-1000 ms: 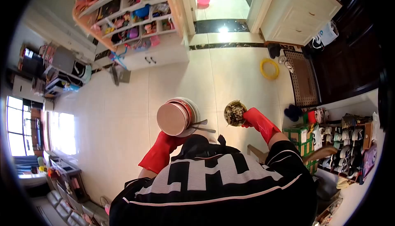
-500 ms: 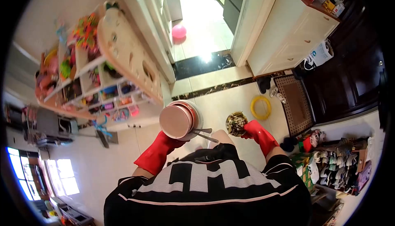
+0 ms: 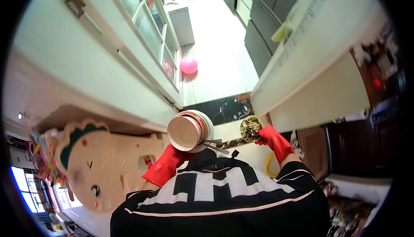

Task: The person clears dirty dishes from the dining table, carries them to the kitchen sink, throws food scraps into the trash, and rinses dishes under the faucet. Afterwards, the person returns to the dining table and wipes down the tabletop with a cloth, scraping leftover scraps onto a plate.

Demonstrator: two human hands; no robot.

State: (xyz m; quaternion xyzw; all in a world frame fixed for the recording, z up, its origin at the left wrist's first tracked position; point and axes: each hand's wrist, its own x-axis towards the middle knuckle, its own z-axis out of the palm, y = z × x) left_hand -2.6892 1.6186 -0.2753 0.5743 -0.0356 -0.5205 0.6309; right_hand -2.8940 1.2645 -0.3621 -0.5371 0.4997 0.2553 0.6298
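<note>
My left hand (image 3: pixel 169 164), in a red rubber glove, is closed around a stack of bowls (image 3: pixel 183 132) in front of my body. A pinkish bowl sits on top, with a reddish bowl and a white dish beneath it. Metal utensil handles (image 3: pixel 217 147) stick out to the right of the stack; their other ends are hidden. My right hand (image 3: pixel 276 143), gloved in red too, grips a small round container (image 3: pixel 260 121) by its side. Mixed greenish-brown scraps fill it, and its walls are mostly out of sight.
A doorway with a dark stone threshold (image 3: pixel 222 111) lies ahead, between a white glass-paned door (image 3: pixel 151 32) and a right-hand frame. Beyond are a pink balloon (image 3: pixel 189 65) and grey drawers (image 3: pixel 261 32). A toy shelf (image 3: pixel 110 168) stands left; a yellow ring (image 3: pixel 271 165) lies right.
I have moved forward to the doorway: threshold and balloon are nearer, while the toy shelf and yellow ring have slid back beside me. Both hands keep hold of the bowls and container.
</note>
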